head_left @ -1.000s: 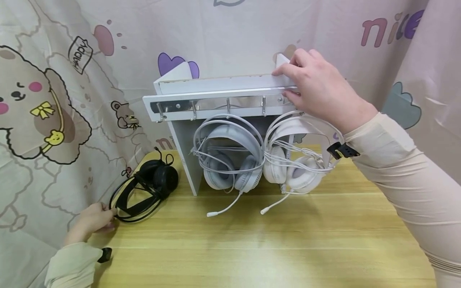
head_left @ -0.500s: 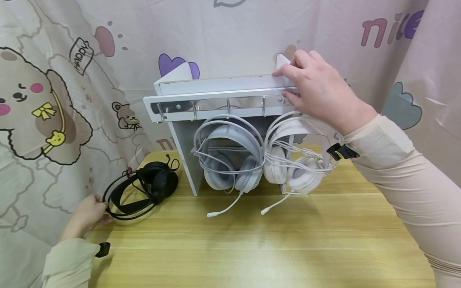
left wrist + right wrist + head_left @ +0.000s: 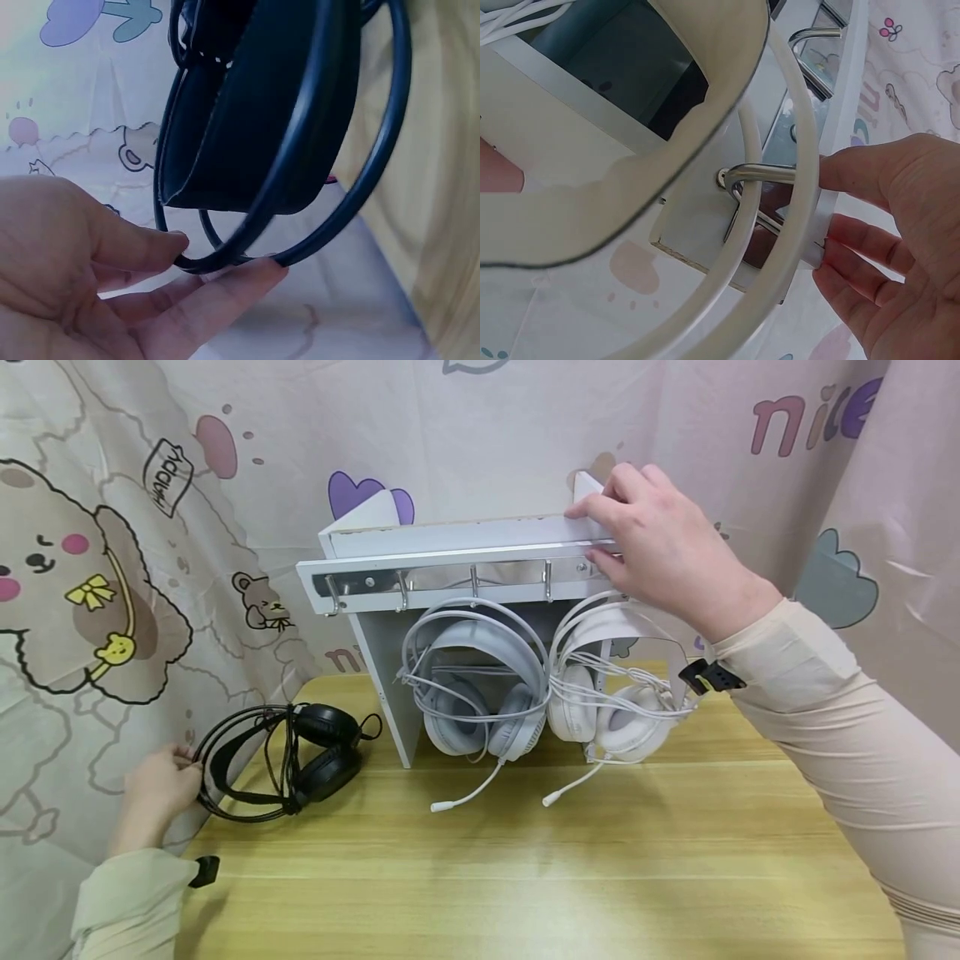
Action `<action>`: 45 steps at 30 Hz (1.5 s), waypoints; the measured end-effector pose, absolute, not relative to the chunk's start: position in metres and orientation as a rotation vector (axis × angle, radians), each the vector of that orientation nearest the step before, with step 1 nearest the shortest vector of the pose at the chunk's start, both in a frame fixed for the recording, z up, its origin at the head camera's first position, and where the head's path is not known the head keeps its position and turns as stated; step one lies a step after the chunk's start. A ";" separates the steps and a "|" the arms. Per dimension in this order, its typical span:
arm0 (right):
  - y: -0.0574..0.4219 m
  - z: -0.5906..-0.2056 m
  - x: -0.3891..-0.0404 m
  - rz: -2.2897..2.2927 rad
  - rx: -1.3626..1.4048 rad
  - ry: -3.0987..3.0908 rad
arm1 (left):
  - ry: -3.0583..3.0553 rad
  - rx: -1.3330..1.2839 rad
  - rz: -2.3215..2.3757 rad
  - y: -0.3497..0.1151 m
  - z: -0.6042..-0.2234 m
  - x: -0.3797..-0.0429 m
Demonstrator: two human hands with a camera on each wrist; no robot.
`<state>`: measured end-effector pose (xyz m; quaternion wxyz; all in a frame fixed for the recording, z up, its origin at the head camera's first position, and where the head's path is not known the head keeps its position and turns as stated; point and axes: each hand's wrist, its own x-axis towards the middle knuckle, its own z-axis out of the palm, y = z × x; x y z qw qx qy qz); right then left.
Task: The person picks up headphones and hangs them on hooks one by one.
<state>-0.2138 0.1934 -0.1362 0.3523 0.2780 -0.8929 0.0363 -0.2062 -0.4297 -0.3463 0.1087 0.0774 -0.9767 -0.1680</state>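
Observation:
At the left of the head view, my left hand (image 3: 159, 789) pinches the headband end of a black headset (image 3: 330, 774). In the left wrist view, the thumb and fingers meet round its thin outer bands (image 3: 300, 124). The headset's ear cups point right, toward the white rack (image 3: 450, 539). My right hand (image 3: 667, 547) grips the rack's top right edge. The right wrist view has that hand beside a metal hook (image 3: 769, 174), which carries the bands of a white headset (image 3: 637, 727). A pale grey-white headset (image 3: 517, 727) hangs left of it.
Several hooks line the metal strip (image 3: 438, 578) on the rack's front; those at the left carry nothing. Both hung headsets have bundled cables and microphone booms pointing down. The wooden table (image 3: 525, 877) extends in front. A printed curtain (image 3: 247, 527) closes off the back and left.
My left hand has moved left and slightly away from me, drawing the black headset's band along. The headset has turned so its ear cups face right. My right hand stays on the rack.

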 end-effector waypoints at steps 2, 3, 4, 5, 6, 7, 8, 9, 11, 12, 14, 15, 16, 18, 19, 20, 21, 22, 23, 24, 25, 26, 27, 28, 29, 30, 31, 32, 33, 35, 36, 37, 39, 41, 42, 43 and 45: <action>0.193 -0.136 -0.214 0.091 0.721 -2.307 | -2.856 0.232 -0.510 -0.429 -0.342 -0.205; 0.193 -0.137 -0.214 0.090 0.722 -2.306 | -2.848 0.225 -0.512 -0.428 -0.341 -0.205; 0.193 -0.137 -0.214 0.088 0.723 -2.304 | -2.838 0.215 -0.502 -0.427 -0.339 -0.205; 0.193 -0.137 -0.214 0.089 0.725 -2.302 | -2.829 0.199 -0.496 -0.426 -0.337 -0.205; 0.193 -0.137 -0.215 0.089 0.727 -2.300 | -2.823 0.186 -0.496 -0.424 -0.335 -0.204; 0.193 -0.138 -0.215 0.090 0.728 -2.297 | -2.816 0.172 -0.497 -0.422 -0.333 -0.204; 0.193 -0.138 -0.215 0.091 0.729 -2.296 | -2.813 0.164 -0.498 -0.420 -0.330 -0.204; 0.193 -0.138 -0.215 0.093 0.730 -2.294 | -2.806 0.158 -0.497 -0.417 -0.328 -0.203; 0.193 -0.139 -0.215 0.096 0.729 -2.293 | -2.794 0.149 -0.486 -0.412 -0.323 -0.202; 0.193 -0.139 -0.215 0.096 0.728 -2.293 | -2.787 0.147 -0.480 -0.409 -0.321 -0.201; 0.193 -0.139 -0.215 0.096 0.726 -2.290 | -2.767 0.139 -0.466 -0.403 -0.316 -0.201; 0.193 -0.138 -0.215 0.094 0.726 -2.289 | -2.754 0.131 -0.456 -0.399 -0.314 -0.200; 0.193 -0.138 -0.215 0.094 0.724 -2.289 | -2.743 0.124 -0.449 -0.396 -0.312 -0.200; 0.193 -0.138 -0.214 0.091 0.722 -2.288 | -2.721 0.102 -0.439 -0.391 -0.309 -0.199; 0.193 -0.138 -0.214 0.091 0.722 -2.286 | -2.713 0.091 -0.437 -0.388 -0.308 -0.199; 0.193 -0.138 -0.214 0.091 0.722 -2.285 | -2.702 0.077 -0.429 -0.385 -0.307 -0.199; 0.193 -0.138 -0.214 0.093 0.722 -2.284 | -2.690 0.059 -0.418 -0.383 -0.306 -0.198; 0.193 -0.138 -0.214 0.094 0.723 -2.283 | -2.678 0.039 -0.408 -0.380 -0.305 -0.198; 0.193 -0.139 -0.214 0.094 0.723 -2.282 | -2.666 0.020 -0.401 -0.378 -0.304 -0.198; 0.193 -0.139 -0.214 0.095 0.724 -2.281 | -2.649 0.002 -0.395 -0.376 -0.304 -0.198; 0.193 -0.139 -0.214 0.097 0.723 -2.282 | -2.635 -0.015 -0.388 -0.373 -0.303 -0.198; 0.193 -0.139 -0.214 0.098 0.722 -2.283 | -2.620 -0.033 -0.378 -0.371 -0.303 -0.198; 0.193 -0.139 -0.214 0.099 0.720 -2.286 | -2.605 -0.051 -0.375 -0.368 -0.302 -0.198; 0.193 -0.140 -0.214 0.099 0.718 -2.288 | -2.588 -0.068 -0.372 -0.366 -0.301 -0.198; 0.193 -0.140 -0.214 0.100 0.717 -2.290 | -2.571 -0.085 -0.371 -0.363 -0.300 -0.198; 0.193 -0.140 -0.214 0.101 0.716 -2.291 | -2.552 -0.105 -0.367 -0.361 -0.299 -0.198; 0.193 -0.140 -0.214 0.102 0.716 -2.292 | -2.535 -0.124 -0.364 -0.359 -0.297 -0.199; 0.193 -0.140 -0.214 0.105 0.716 -2.291 | -2.516 -0.147 -0.358 -0.357 -0.295 -0.199; 0.193 -0.140 -0.214 0.107 0.717 -2.289 | -2.498 -0.168 -0.355 -0.354 -0.293 -0.199; 0.193 -0.140 -0.214 0.109 0.718 -2.286 | -2.458 -0.210 -0.344 -0.350 -0.288 -0.200; 0.193 -0.140 -0.214 0.110 0.718 -2.284 | -2.437 -0.231 -0.333 -0.348 -0.286 -0.200; 0.194 -0.140 -0.214 0.109 0.718 -2.283 | -2.418 -0.248 -0.321 -0.346 -0.283 -0.200; 0.194 -0.140 -0.214 0.109 0.717 -2.282 | -2.390 -0.273 -0.297 -0.342 -0.278 -0.201; 0.193 -0.141 -0.214 0.110 0.717 -2.281 | -2.366 -0.297 -0.273 -0.338 -0.273 -0.201; 0.193 -0.141 -0.214 0.110 0.717 -2.281 | -2.358 -0.307 -0.265 -0.336 -0.271 -0.201; 0.193 -0.141 -0.214 0.111 0.717 -2.281 | -2.355 -0.314 -0.259 -0.334 -0.268 -0.201; 0.193 -0.141 -0.215 0.114 0.719 -2.277 | -2.338 -0.338 -0.255 -0.329 -0.263 -0.200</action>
